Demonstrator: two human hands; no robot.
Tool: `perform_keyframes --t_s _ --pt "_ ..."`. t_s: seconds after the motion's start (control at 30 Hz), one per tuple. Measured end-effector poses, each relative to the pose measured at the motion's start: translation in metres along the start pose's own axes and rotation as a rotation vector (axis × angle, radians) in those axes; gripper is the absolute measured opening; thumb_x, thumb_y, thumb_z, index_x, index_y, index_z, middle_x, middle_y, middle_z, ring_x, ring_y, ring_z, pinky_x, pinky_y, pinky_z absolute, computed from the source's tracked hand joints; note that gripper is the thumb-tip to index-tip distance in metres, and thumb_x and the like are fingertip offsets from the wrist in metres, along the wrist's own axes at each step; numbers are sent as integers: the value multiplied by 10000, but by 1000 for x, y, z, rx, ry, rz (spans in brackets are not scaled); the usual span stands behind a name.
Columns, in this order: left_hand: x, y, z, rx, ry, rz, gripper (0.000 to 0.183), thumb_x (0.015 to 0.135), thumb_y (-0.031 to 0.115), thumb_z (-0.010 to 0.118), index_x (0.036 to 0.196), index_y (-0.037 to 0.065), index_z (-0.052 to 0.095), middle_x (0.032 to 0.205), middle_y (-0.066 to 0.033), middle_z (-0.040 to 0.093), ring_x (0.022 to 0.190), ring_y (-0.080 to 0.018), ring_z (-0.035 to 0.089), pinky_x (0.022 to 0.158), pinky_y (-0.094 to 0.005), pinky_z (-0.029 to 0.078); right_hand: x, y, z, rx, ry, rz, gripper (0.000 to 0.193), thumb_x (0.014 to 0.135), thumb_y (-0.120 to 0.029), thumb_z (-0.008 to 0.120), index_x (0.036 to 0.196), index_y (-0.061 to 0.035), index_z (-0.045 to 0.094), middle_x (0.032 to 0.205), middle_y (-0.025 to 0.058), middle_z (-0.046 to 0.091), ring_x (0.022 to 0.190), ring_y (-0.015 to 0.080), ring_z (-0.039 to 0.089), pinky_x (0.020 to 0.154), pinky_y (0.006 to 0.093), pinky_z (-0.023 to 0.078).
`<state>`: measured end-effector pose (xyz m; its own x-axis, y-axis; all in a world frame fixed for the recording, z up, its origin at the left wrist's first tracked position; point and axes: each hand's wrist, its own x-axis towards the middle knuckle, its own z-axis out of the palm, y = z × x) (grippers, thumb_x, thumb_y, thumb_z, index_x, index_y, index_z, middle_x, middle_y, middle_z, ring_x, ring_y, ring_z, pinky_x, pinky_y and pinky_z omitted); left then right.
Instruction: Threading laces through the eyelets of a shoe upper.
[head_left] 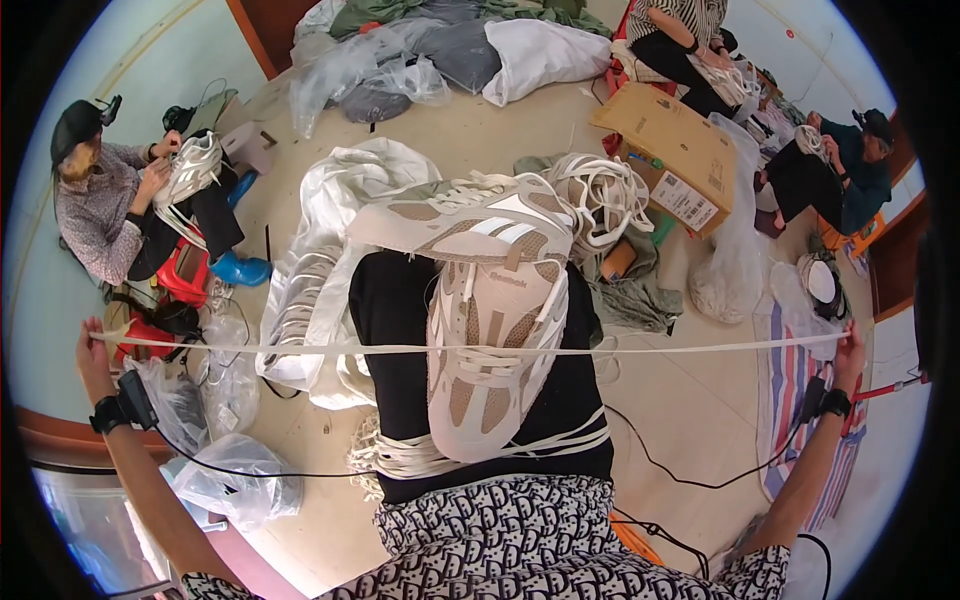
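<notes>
A long flat cream shoelace (650, 351) is pulled straight across the whole view. At the far left my left hand (94, 352) is closed on one end, and at the far right my right hand (850, 352) grips the other. The lace's middle crosses the laced front of a beige sneaker (490, 395), which rests toe toward me on my black-trousered lap. A second beige sneaker (460, 228) with white side stripes lies crosswise beyond it, at my knees. Several loose cream laces (415, 458) lie across my thighs. Neither hand touches the sneakers.
A white sack (318, 320) stands left of my knees; bundled laces (610, 205) lie at their right. Beyond is a cardboard box (680, 150). Seated people work with shoes at left and far right. Plastic bags (240, 480) and black cables (690, 482) lie near my arms.
</notes>
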<state>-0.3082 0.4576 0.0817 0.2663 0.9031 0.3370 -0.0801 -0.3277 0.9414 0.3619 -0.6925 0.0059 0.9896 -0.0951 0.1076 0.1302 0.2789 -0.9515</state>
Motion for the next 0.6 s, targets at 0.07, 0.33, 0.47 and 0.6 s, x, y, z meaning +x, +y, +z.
perform_keyframes --t_s 0.07,0.33,0.47,0.6 --pt "9 -5 -33 -55 37 -30 402 918 103 439 1219 -135 319 1193 -208 436 1142 -254 440 1031 -308 339 -2 -4 -28 -103 38 -53 208 873 -140 548 1023 4 546 827 29 580 678 82 524 534 173 413" --pt "19 21 -98 -80 467 -83 405 942 128 356 1232 -151 313 1244 -214 429 1137 -226 455 997 -280 349 -13 -6 -60 -183 446 -133 278 825 -47 551 1082 59 538 932 106 612 821 176 591 736 255 489" --pt "16 35 -115 76 554 -34 460 942 189 318 1261 -140 279 1226 -210 457 1126 -241 479 1009 -286 348 -36 -6 -55 -335 553 -199 266 830 -74 513 1046 71 568 924 110 618 786 186 602 729 246 495" --pt "34 43 -132 2 618 -43 453 944 192 309 1266 -126 285 1234 -194 461 1134 -210 473 1019 -282 332 -50 2 -41 -543 518 -159 290 807 -60 493 1056 69 565 873 103 612 720 174 605 670 247 511"
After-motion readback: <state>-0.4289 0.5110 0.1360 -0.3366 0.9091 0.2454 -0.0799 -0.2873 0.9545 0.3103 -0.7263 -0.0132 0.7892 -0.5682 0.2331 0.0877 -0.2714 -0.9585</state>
